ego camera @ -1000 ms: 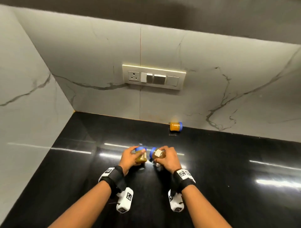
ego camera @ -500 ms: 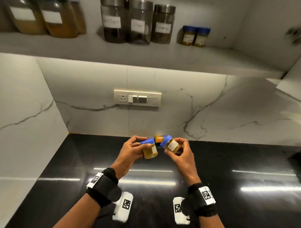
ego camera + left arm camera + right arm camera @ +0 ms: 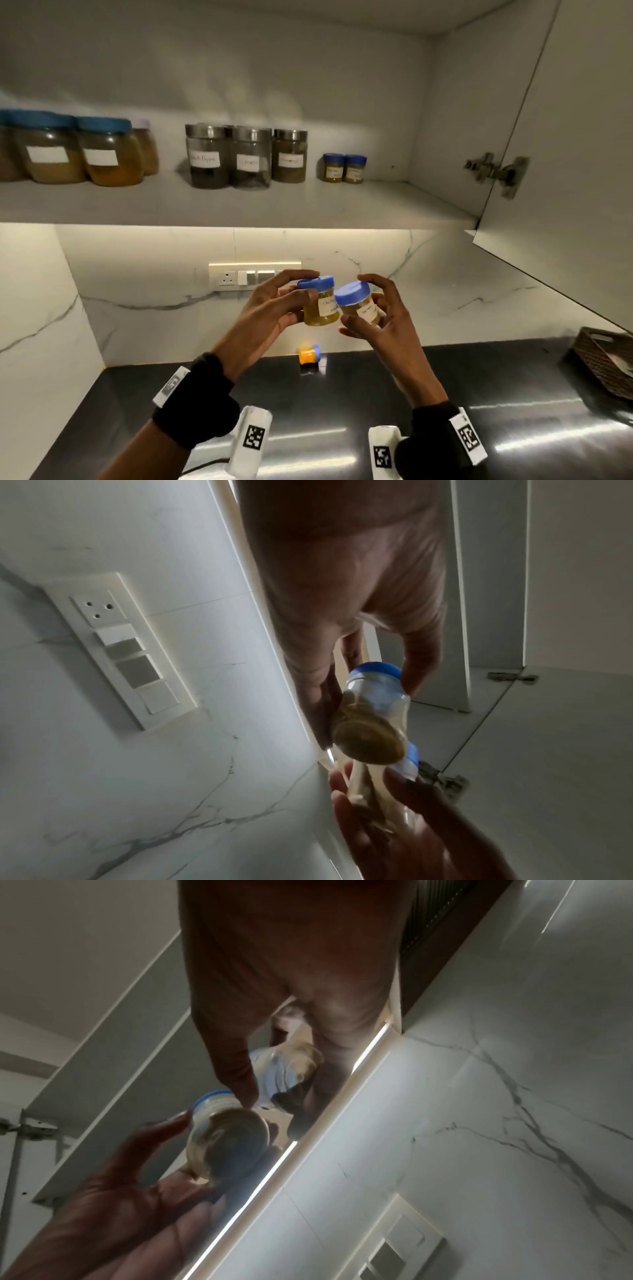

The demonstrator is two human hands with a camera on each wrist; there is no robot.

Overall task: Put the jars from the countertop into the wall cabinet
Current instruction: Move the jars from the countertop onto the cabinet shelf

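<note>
Jars with blue lids number three outside the cabinet: one in the left hand (image 3: 274,308), one in the right hand (image 3: 383,318), and one lying on its side on the black counter (image 3: 479,383) against the marble wall.

The left jar (image 3: 320,305) sits upright between the curled thumb and fingers of the left hand, with fingertips over the lid's edge. The right jar (image 3: 359,303) is tilted, its lid leaning toward the left jar, and is pinched between the right thumb below and the fingers curling over the top. The two held jars touch or nearly touch at mid-air, below the cabinet shelf (image 3: 239,205) and above the counter. The third jar (image 3: 309,354) lies well below them, apart from both hands.

Each held jar is small, clear, filled with a yellow-brown content, and carries a white handwritten label that is too blurred to read. The fallen one glows orange.

On the shelf stand two more small blue-lidded jars (image 3: 344,168) side by side, three steel-lidded glass jars (image 3: 246,157), and at least three large blue-lidded jars (image 3: 78,150) at the left. The cabinet door (image 3: 565,137) stands open at the right. A dark woven basket (image 3: 603,363) rests on the counter's right end.
</note>
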